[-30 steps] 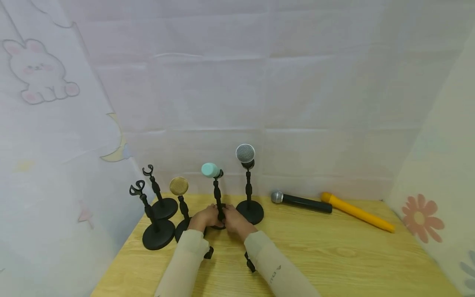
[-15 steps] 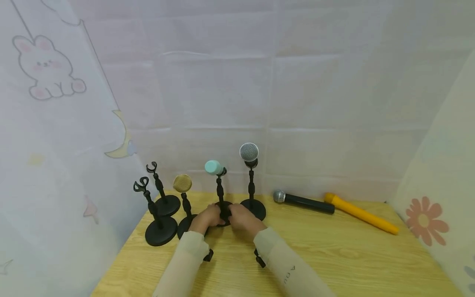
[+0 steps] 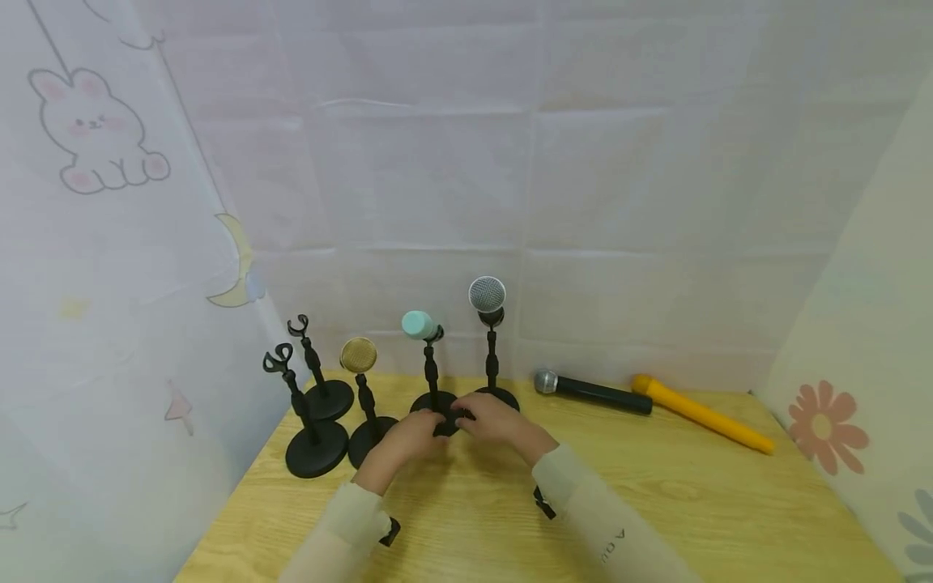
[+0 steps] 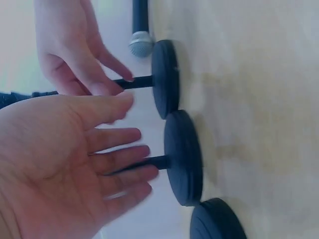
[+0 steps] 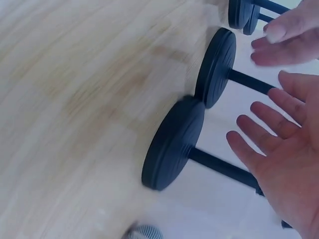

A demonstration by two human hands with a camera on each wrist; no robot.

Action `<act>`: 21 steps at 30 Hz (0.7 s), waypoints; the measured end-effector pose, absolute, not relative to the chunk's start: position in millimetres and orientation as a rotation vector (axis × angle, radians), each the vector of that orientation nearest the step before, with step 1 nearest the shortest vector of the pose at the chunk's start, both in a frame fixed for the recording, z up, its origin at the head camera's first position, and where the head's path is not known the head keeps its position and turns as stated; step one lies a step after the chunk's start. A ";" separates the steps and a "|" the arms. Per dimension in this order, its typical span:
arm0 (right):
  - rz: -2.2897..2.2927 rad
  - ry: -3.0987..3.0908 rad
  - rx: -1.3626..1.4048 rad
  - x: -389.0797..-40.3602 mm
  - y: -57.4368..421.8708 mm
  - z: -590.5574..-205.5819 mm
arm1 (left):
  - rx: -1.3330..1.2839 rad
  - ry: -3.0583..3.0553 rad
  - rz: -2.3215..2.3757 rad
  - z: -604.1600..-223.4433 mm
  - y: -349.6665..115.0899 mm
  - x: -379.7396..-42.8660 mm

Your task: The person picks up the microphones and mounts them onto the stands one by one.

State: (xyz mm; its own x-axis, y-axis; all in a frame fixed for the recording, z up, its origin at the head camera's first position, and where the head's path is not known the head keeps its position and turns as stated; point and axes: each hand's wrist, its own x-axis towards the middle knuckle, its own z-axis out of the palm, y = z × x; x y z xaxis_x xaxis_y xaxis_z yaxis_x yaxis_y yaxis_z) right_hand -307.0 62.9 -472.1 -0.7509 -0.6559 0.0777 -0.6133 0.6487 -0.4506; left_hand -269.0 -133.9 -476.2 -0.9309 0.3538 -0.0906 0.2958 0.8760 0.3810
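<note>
A teal-headed microphone (image 3: pixel 419 325) sits in a black desk stand (image 3: pixel 432 372) near the back wall. Just in front of that stand's round base (image 4: pixel 183 158) is my left hand (image 3: pixel 410 440), fingers spread and holding nothing. My right hand (image 3: pixel 498 418) hovers to its right, also holding nothing, its fingers loosely extended in the right wrist view. It partly hides the bases in the head view. Beside the teal one, a silver-mesh microphone (image 3: pixel 487 295) stands upright in a matching stand, whose base (image 5: pixel 173 144) touches or nearly touches its neighbour. A gold-headed microphone (image 3: pixel 359 355) tilts in another stand on the left.
Two stands with bare clips, one in front (image 3: pixel 317 448) and one behind (image 3: pixel 328 399), occupy the far left. A black microphone (image 3: pixel 601 394) and a yellow microphone (image 3: pixel 707 414) lie at the back right of the wooden table (image 3: pixel 656 502). A cloth wall (image 3: pixel 408 178) rises behind.
Both hands have let go of the teal microphone's stand base and drawn back toward the front, moving apart. The stand stays upright; the head view has shifted slightly.
</note>
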 end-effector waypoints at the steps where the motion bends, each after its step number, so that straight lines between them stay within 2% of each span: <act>1: -0.709 2.765 -1.094 -305.4 67.5 -471.2 | 0.520 2.903 0.573 -475.9 -134.7 -264.8; 12: -0.664 2.854 -1.089 -292.9 117.1 -479.9 | 0.444 2.932 0.589 -473.0 -163.3 -220.3; 21: -0.654 2.938 -0.987 -291.6 157.7 -482.9 | 0.326 2.967 0.537 -464.1 -196.6 -209.1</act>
